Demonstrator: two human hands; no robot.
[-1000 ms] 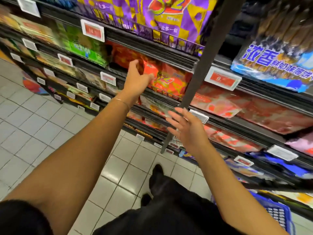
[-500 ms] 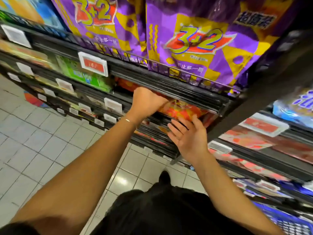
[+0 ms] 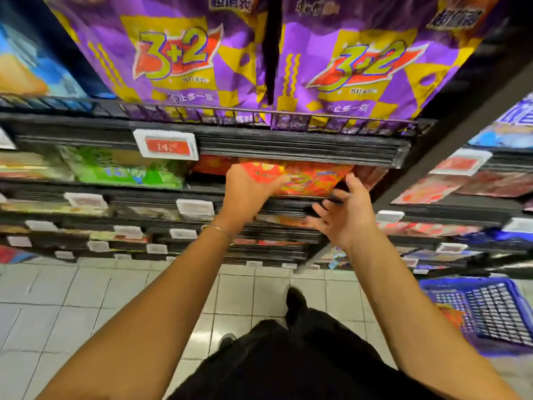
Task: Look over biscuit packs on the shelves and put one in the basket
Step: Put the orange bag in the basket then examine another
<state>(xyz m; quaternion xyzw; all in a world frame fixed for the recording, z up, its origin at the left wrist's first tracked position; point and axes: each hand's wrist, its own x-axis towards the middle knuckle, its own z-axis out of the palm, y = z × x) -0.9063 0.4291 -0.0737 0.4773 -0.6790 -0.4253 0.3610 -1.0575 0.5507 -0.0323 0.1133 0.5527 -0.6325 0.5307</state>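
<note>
Head camera, supermarket aisle: a person reaches both bare arms toward a glossy red-and-orange biscuit pack (image 3: 311,180) lying on the second shelf (image 3: 302,151), under its ribbed black edge strip. The left hand (image 3: 245,194) has its grip closed on the pack's left end, fingers curled over the crinkled foil, a thin bracelet (image 3: 217,228) at the wrist. The right hand (image 3: 346,215) is spread wide open, palm turned to the shelving, one fingertip touching the pack's right corner; it has hold of nothing. Above, behind a thin wire rail (image 3: 259,112), stand two big purple-and-yellow bags (image 3: 178,62) printed "3+2". A white-framed red price tag (image 3: 165,145) is clipped to the shelf edge, with soft green packs (image 3: 124,168) left of the red one. A blue plastic basket (image 3: 473,313) with lattice walls sits on the pale tiled floor (image 3: 72,298) at lower right, well apart from the pack.
</note>
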